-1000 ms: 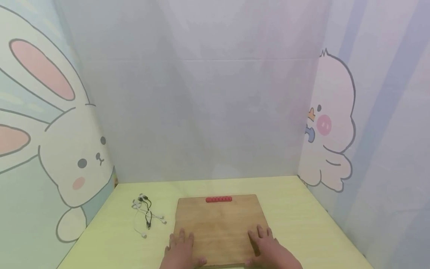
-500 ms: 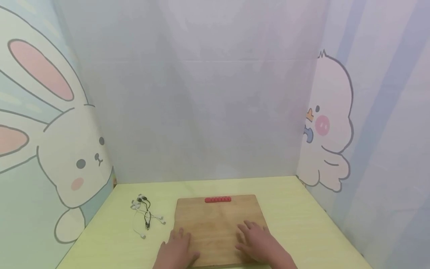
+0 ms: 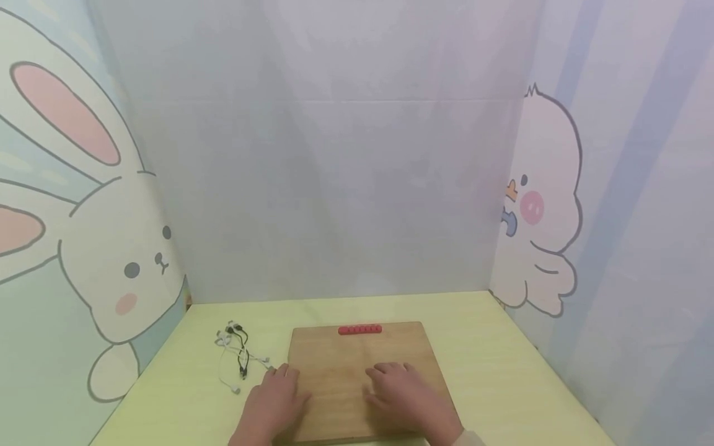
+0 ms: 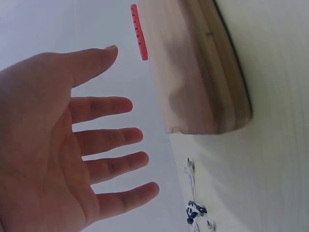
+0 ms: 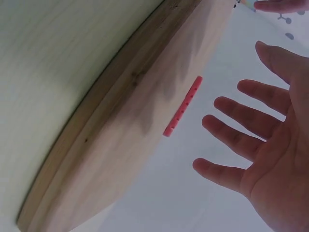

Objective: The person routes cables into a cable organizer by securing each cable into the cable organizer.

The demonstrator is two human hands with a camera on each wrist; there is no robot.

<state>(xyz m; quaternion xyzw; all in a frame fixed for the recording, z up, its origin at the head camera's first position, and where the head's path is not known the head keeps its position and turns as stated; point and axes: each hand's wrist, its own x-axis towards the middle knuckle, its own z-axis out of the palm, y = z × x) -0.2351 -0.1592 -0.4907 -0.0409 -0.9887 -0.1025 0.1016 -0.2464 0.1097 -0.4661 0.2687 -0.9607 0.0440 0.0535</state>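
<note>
Two hands (image 3: 273, 401) (image 3: 409, 396) hover by one board (image 3: 334, 371) bearing one red strip (image 3: 359, 329).

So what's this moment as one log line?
Left hand: empty, over left edge of wooden board | right hand: empty, over board | red strip: on board, far side | cables: on table, left of board

Your left hand (image 3: 276, 399) has its fingers (image 4: 111, 139) straight and spread, and the thumb (image 4: 89, 64) stands apart from them. Your right hand (image 3: 401, 393), apart from the left, also spreads its fingers, which bend slightly.
</note>
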